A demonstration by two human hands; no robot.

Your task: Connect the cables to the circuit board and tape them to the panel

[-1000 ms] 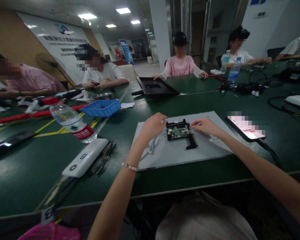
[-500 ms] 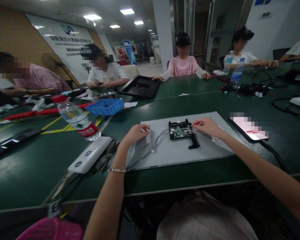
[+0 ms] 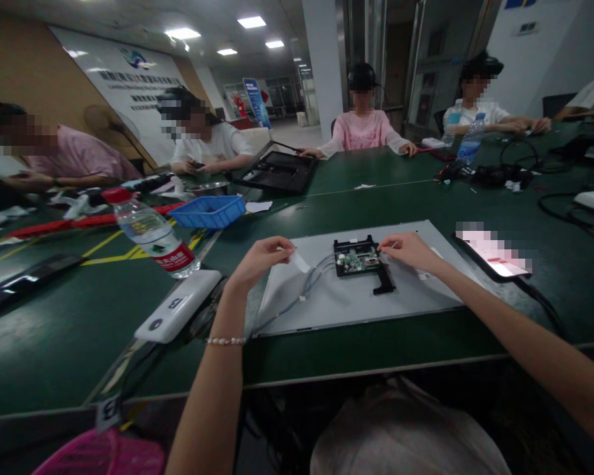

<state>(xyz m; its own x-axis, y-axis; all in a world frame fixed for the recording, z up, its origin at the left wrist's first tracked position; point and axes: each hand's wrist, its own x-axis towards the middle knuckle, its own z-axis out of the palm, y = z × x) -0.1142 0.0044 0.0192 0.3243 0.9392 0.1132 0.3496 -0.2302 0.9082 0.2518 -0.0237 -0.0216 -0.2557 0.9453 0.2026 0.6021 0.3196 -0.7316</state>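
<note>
My left hand [image 3: 272, 254] pinches a strip of white tape or paper [image 3: 301, 260], which hangs slanting from the fingertips over the left part of a flat grey panel [image 3: 287, 310]. On the panel lies a black plastic bracket [image 3: 385, 282] with a green circuit board [image 3: 359, 262] in it. Grey cables [image 3: 304, 290] run from the board toward the panel's near left corner. My right hand [image 3: 403, 249] is closed at the upper right corner of the bracket. What its fingertips grip there is too small to make out.
Left of the panel are a white power bank [image 3: 178, 307], a water bottle [image 3: 153, 234] and a blue tray [image 3: 210, 210]. A lit phone [image 3: 495, 254] with a cable lies to the right. Across the table, a person [image 3: 361, 132] touches a black frame [image 3: 280, 173].
My left hand has shifted a little left and up, and the white strip now slants instead of hanging straight. The far black frame has a raised rim. My right hand stays almost still.
</note>
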